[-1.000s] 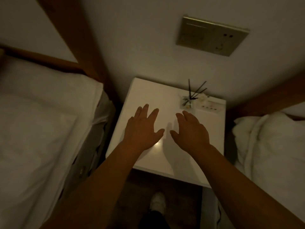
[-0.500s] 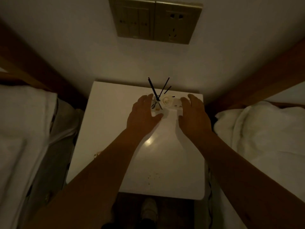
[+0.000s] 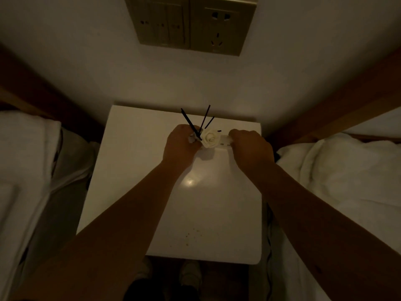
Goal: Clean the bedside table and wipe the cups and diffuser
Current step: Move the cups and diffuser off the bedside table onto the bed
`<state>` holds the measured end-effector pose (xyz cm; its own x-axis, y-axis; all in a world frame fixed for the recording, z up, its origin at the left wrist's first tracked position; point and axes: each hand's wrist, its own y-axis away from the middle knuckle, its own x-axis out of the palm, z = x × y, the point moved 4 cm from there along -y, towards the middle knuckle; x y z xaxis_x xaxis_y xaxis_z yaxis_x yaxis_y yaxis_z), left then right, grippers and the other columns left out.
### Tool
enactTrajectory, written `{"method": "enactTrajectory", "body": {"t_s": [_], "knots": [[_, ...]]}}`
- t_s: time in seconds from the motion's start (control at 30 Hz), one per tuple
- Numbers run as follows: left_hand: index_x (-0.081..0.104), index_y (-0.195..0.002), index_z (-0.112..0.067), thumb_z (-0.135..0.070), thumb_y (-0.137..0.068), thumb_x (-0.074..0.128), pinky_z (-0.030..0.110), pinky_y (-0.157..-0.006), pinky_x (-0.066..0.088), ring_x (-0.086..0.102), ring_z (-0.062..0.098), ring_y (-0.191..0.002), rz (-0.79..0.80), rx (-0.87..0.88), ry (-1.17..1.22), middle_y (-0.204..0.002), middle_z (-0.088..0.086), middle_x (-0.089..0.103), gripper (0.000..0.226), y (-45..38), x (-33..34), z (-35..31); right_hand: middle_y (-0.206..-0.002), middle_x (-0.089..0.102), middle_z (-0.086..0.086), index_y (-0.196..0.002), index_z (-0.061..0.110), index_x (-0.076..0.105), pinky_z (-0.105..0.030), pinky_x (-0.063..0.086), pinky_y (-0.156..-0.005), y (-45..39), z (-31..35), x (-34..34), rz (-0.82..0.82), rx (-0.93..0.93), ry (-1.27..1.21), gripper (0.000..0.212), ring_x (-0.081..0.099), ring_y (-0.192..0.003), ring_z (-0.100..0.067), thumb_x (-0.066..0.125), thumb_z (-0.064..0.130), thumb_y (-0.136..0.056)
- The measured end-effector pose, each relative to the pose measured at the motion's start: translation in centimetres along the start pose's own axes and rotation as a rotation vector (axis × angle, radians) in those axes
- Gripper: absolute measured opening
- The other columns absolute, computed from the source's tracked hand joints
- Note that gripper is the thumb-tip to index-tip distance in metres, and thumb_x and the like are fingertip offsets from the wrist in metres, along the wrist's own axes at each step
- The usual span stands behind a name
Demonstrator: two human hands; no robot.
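A white bedside table [image 3: 138, 183] stands against the wall between two beds. At its back sits a reed diffuser [image 3: 209, 137] with black sticks and a cream rose on top. My left hand [image 3: 181, 146] is curled around the diffuser's left side. To the right of the rose lies a small white box-like item [image 3: 225, 140], and my right hand [image 3: 251, 148] is closed on its right end. Brown crumbs [image 3: 193, 234] speckle the table's front. No cups are in view.
Beds with white linen flank the table, one on the left [image 3: 28, 170] and one on the right [image 3: 351, 174]. A gold switch and socket plate [image 3: 191, 22] is on the wall above. My feet [image 3: 188, 272] show below the table's front edge.
Both hands moved from flat over the table's middle to its back and closed, the left around the diffuser and the right on the white item. The view tilted down and centred on the table.
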<state>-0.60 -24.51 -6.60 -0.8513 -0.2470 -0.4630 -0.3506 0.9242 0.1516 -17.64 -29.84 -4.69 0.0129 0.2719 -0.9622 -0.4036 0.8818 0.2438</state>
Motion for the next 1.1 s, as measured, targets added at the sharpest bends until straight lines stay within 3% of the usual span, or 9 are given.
{"method": "enactTrajectory", "body": {"t_s": [0.07,0.27,0.4,0.5,0.6,0.67,0.8,0.9,1.1], "knots": [[0.063,-0.109,0.000,0.004,-0.078,0.072,-0.003,-0.065,0.036,0.050,-0.025,-0.074,-0.016,-0.004,0.040,-0.096,0.000,0.055,0.032,0.5,-0.7,0.4,-0.089,0.061,-0.006,-0.095,0.017,0.052,-0.033,0.035,-0.056,-0.1,0.1,-0.3,-0.001,-0.017,0.026,0.006,0.049,-0.075,-0.021,0.055,0.016,-0.090],[0.064,-0.111,-0.014,-0.015,-0.081,0.075,-0.002,-0.073,0.036,0.055,0.002,-0.092,-0.077,-0.016,0.010,-0.104,-0.004,0.058,0.032,1.6,-5.8,1.9,-0.091,0.062,-0.007,-0.095,0.014,0.056,-0.030,0.032,-0.054,-0.3,4.5,-1.0,0.002,-0.121,0.031,0.008,0.047,-0.075,-0.019,0.049,0.011,-0.093],[0.066,-0.104,-0.013,-0.018,-0.083,0.073,0.004,-0.076,0.040,0.055,-0.002,-0.088,-0.147,-0.048,-0.017,-0.100,-0.004,0.062,0.023,2.4,-11.6,3.8,-0.089,0.062,-0.002,-0.097,0.018,0.059,-0.027,0.027,-0.052,-0.9,10.8,-2.3,-0.034,-0.224,0.073,0.012,0.046,-0.072,-0.018,0.052,0.011,-0.091],[0.064,-0.091,-0.001,-0.007,-0.085,0.069,0.006,-0.069,0.039,0.054,-0.011,-0.078,-0.241,-0.065,-0.009,-0.086,0.000,0.062,0.010,4.2,-17.3,5.6,-0.086,0.062,0.000,-0.095,0.021,0.060,-0.027,0.029,-0.053,-1.2,17.0,-2.9,-0.059,-0.330,0.051,0.011,0.046,-0.072,-0.018,0.054,0.013,-0.090],[0.061,-0.109,0.006,0.004,-0.083,0.066,0.009,-0.076,0.042,0.056,0.004,-0.092,-0.421,-0.183,0.091,-0.103,0.013,0.062,0.026,7.9,-23.9,8.4,-0.086,0.062,-0.001,-0.096,0.021,0.061,-0.029,0.037,-0.054,-1.2,24.7,-2.6,-0.054,-0.457,0.041,0.010,0.055,-0.080,-0.023,0.053,0.015,-0.092],[0.061,-0.110,0.006,0.008,-0.081,0.066,0.004,-0.076,0.042,0.058,-0.006,-0.087,-0.542,-0.234,0.165,-0.101,0.007,0.061,0.029,10.8,-28.2,10.3,-0.088,0.062,-0.003,-0.097,0.020,0.062,-0.032,0.043,-0.055,-0.8,30.1,-2.2,-0.041,-0.529,0.049,0.012,0.057,-0.082,-0.025,0.052,0.014,-0.093],[0.061,-0.102,-0.021,-0.001,-0.078,0.074,0.003,-0.082,0.040,0.055,0.001,-0.090,-0.683,-0.330,0.125,-0.103,-0.002,0.058,0.034,17.1,-37.1,14.5,-0.086,0.064,-0.011,-0.097,0.013,0.066,-0.038,0.051,-0.061,1.8,42.2,-1.2,-0.004,-0.717,-0.006,0.017,0.060,-0.080,-0.032,0.056,0.003,-0.087],[0.062,-0.101,-0.027,-0.010,-0.077,0.076,-0.003,-0.075,0.034,0.050,0.003,-0.089,-0.770,-0.399,0.034,-0.099,-0.010,0.054,0.033,21.4,-42.0,17.3,-0.079,0.058,-0.005,-0.087,0.014,0.061,-0.038,0.050,-0.060,3.9,49.7,-0.4,0.018,-0.863,0.005,0.014,0.057,-0.077,-0.026,0.053,0.004,-0.091],[0.067,-0.108,-0.018,-0.011,-0.080,0.073,0.024,-0.089,0.040,0.056,0.015,-0.102,-0.914,-0.531,-0.022,-0.111,0.000,0.061,0.030,29.8,-49.3,22.9,-0.082,0.062,-0.002,-0.093,0.017,0.064,-0.034,0.046,-0.056,9.3,62.0,1.9,-0.001,-1.082,0.008,0.009,0.056,-0.080,-0.025,0.056,0.012,-0.092]]}}
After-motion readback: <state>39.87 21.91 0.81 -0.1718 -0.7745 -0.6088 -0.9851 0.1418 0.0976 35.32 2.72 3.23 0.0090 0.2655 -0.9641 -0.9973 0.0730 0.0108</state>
